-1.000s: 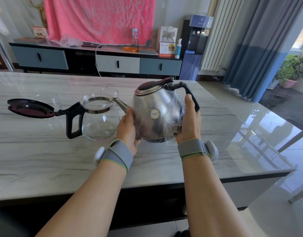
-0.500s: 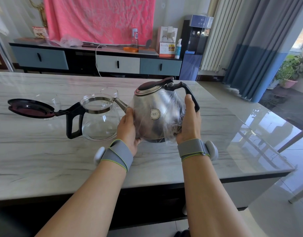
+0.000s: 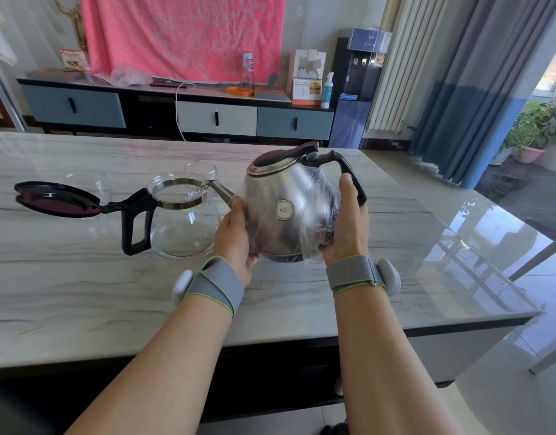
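A steel kettle [image 3: 286, 211] wrapped in clear plastic film stands on the marble table [image 3: 82, 293], tilted a little, its spout pointing left and its black handle at the right. My left hand [image 3: 236, 233] holds its left side under the spout. My right hand [image 3: 347, 224] holds its right side beside the handle. Left of it stands a glass jug [image 3: 179, 227] with a black handle and its dark lid [image 3: 57, 199] swung open to the left; the kettle's spout reaches over the jug's rim.
Two small clear glasses [image 3: 91, 186] stand behind the jug. The table's right edge [image 3: 490, 262] drops to a glossy floor. Beyond the table are a low cabinet [image 3: 176, 114] with clutter, a water dispenser [image 3: 358, 89] and blue curtains.
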Available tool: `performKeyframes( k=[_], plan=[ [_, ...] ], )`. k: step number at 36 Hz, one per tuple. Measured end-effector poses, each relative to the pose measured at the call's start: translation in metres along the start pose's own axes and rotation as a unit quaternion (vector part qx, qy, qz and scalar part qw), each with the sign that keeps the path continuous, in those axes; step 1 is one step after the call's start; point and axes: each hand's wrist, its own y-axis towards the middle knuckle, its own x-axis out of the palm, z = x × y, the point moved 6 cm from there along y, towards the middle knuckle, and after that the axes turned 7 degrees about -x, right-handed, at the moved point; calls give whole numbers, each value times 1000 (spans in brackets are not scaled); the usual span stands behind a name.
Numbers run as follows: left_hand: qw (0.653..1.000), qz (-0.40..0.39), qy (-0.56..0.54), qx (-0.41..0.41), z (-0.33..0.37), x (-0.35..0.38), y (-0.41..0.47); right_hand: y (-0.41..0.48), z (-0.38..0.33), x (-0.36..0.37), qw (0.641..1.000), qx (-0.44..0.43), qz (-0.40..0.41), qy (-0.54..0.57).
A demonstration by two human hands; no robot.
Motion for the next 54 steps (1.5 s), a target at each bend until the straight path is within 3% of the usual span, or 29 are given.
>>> performKeyframes(
  k=[54],
  plan=[
    [1000, 0, -3, 2, 0, 0, 0, 0, -1, 1, 1000, 0, -4, 4]
  ],
)
